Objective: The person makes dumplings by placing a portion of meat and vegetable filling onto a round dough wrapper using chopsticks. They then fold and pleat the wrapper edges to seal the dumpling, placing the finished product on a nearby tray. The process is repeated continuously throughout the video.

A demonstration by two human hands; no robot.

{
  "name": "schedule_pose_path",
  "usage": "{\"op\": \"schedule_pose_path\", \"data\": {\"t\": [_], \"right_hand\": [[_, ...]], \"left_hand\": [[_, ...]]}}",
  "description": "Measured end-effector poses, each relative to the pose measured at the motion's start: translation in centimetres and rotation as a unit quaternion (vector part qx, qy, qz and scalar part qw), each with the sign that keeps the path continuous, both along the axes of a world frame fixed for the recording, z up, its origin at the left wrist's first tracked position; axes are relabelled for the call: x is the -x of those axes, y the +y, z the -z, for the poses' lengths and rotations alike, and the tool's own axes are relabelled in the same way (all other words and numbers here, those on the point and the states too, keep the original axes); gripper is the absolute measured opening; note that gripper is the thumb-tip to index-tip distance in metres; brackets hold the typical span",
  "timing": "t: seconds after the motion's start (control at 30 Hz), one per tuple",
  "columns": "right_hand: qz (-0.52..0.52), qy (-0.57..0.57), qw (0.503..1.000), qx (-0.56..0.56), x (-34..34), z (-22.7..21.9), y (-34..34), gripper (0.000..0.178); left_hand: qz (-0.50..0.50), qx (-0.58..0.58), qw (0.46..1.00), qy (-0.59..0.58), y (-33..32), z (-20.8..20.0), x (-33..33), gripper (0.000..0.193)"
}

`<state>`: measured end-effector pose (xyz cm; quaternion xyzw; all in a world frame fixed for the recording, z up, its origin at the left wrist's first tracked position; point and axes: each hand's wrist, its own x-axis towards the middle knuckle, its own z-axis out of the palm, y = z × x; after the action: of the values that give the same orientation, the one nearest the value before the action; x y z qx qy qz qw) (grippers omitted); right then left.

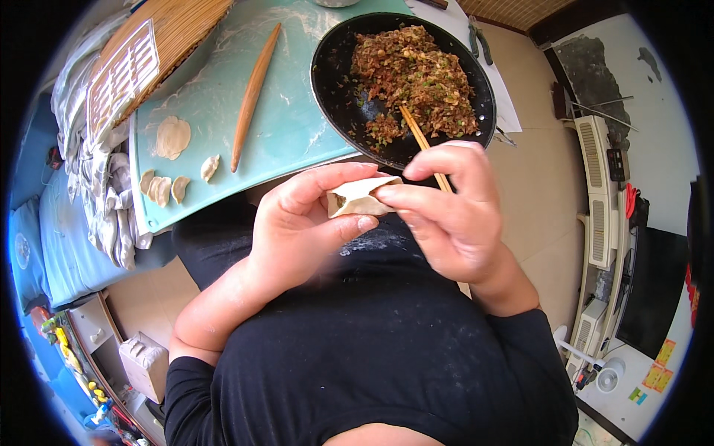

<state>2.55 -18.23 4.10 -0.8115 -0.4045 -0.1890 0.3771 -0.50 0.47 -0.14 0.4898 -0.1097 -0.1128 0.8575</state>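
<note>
Between both hands, above my lap, is a partly folded dumpling [358, 199] with filling showing at its left opening. My left hand [301, 215] pinches its left side between thumb and fingers. The fingers of my right hand [457, 212] press its right edge. Chopsticks [422, 138] rest in the black pan [325, 88], and their lower ends pass behind my right hand; whether it touches them is hidden. Chopped brown filling [416, 70] with green bits is heaped in the pan. Several finished dumplings [179, 189] and a stack of round wrappers [173, 138] lie on the floured green mat [212, 115].
A tapered wooden rolling pin [256, 97] lies on the mat. At the far left, a round woven tray [167, 37] leans over a crumpled cloth [111, 197]. The mat's near edge borders my lap. A white box [145, 364] stands low at the left, and a radiator [597, 193] at the right.
</note>
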Motion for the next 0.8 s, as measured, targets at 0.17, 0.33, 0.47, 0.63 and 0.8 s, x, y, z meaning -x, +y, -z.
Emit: {"op": "schedule_pose_path", "data": {"t": [0.17,0.33,0.47,0.63,0.8], "right_hand": [[-0.003,0.013,1.0,-0.011,0.0,-0.3,-0.5,0.025],[0.021,0.216,0.97,-0.108,0.1,0.6,-1.1,0.017],[-0.014,0.28,0.951,-0.127,0.2,0.7,-0.5,0.022],[-0.033,0.296,0.945,-0.134,0.1,0.7,-0.3,0.019],[-0.012,0.257,0.959,-0.121,0.2,1.0,-0.1,0.013]], "left_hand": [[0.007,0.008,1.0,-0.014,0.0,0.1,0.0,0.047],[-0.027,-0.034,0.997,-0.063,0.3,0.2,-0.1,0.044],[-0.039,-0.05,0.991,-0.122,0.3,0.7,-0.5,0.043],[-0.045,-0.034,0.991,-0.12,0.3,0.5,-0.4,0.049],[-0.059,-0.088,0.983,-0.148,0.3,0.4,-0.5,0.049]]}}
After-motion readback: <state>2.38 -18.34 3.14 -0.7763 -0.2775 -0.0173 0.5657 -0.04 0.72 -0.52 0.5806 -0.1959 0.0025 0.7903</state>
